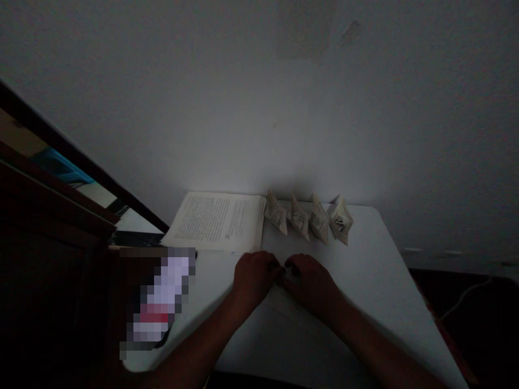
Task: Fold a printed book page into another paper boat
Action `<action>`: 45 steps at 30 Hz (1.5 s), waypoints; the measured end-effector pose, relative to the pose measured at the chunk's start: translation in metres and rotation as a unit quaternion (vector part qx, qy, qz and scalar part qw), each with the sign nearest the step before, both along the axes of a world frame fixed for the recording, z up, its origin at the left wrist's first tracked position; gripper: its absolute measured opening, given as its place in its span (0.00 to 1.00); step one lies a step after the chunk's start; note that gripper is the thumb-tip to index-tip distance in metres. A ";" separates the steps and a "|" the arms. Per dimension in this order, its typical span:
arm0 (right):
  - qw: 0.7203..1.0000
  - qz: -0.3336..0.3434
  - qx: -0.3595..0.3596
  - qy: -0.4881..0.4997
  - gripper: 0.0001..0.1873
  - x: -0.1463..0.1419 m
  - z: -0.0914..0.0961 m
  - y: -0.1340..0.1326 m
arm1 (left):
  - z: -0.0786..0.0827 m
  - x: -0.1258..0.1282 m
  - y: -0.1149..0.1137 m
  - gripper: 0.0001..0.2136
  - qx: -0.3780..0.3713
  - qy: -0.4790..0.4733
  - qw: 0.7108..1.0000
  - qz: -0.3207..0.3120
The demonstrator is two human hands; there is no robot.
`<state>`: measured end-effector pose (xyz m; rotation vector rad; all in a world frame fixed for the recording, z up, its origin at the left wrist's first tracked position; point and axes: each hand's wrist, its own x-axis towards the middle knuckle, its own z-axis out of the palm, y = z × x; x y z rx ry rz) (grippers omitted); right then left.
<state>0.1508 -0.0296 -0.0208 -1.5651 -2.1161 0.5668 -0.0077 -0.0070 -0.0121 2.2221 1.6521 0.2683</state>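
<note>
My left hand and my right hand meet over the middle of the white table. The fingers of both are bent inward and pinched on a piece of paper, dim and mostly covered by the hands. Its exact folds cannot be made out in the low light. Just beyond the hands stand several folded paper boats in a row, from the leftmost paper boat to the rightmost paper boat. Printed text shows on them.
An open book lies at the back left of the table, against the wall. At the left edge is a phone-like object with a blurred-out screen. A dark-framed mirror or opening leans further left. A thin cable runs at the right.
</note>
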 end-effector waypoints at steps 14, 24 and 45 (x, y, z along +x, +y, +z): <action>1.000 -0.004 -0.002 0.013 0.10 0.000 0.000 -0.001 | 0.000 0.008 0.001 0.05 0.014 -0.024 0.999 -0.017; 0.999 0.008 0.016 0.037 0.11 0.003 -0.002 -0.002 | 0.002 0.000 -0.008 0.04 0.026 -0.143 0.989 -0.030; 0.995 -0.055 -0.017 -0.077 0.14 0.085 0.024 -0.023 | -0.014 -0.005 -0.037 0.08 0.156 -0.010 0.984 -0.085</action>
